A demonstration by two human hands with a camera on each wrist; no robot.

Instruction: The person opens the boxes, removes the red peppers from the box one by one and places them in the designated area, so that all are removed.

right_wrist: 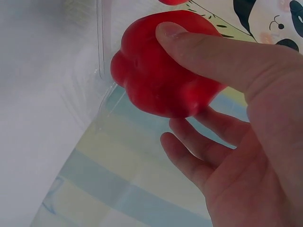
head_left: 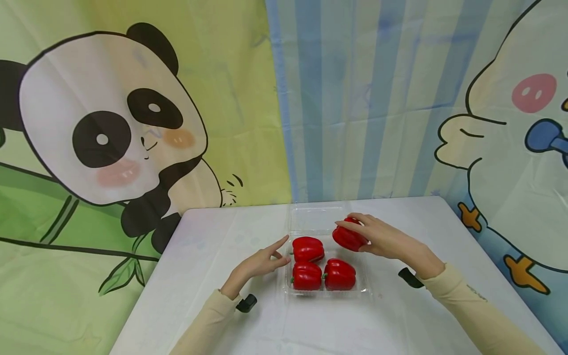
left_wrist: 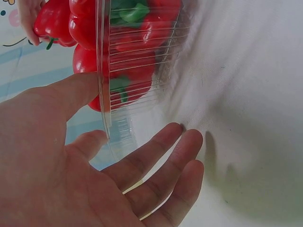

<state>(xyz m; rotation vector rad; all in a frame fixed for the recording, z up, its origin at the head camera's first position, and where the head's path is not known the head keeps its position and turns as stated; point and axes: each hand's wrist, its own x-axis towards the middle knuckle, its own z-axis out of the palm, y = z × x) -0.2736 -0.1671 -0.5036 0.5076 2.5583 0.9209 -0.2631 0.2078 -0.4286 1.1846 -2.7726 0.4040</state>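
My right hand (head_left: 385, 238) grips a red bell pepper (head_left: 348, 234) over the far right part of a clear plastic box (head_left: 361, 276). In the right wrist view the thumb lies across this pepper (right_wrist: 156, 71), with fingers on its other side. Three more red peppers sit in the box: one far left (head_left: 308, 249), one near left (head_left: 306, 275) and one near right (head_left: 339, 274). At the box's left side is my left hand (head_left: 262, 262), its fingers spread. The left wrist view has one digit against the box rim (left_wrist: 103, 56) and the others stretched below it, holding nothing.
The box's clear lid (head_left: 317, 219) lies folded back toward the table's far edge. A white cloth covers the table (head_left: 222, 236). Behind it hang a panda-printed curtain (head_left: 239, 98) and a blue-striped one (head_left: 355, 98).
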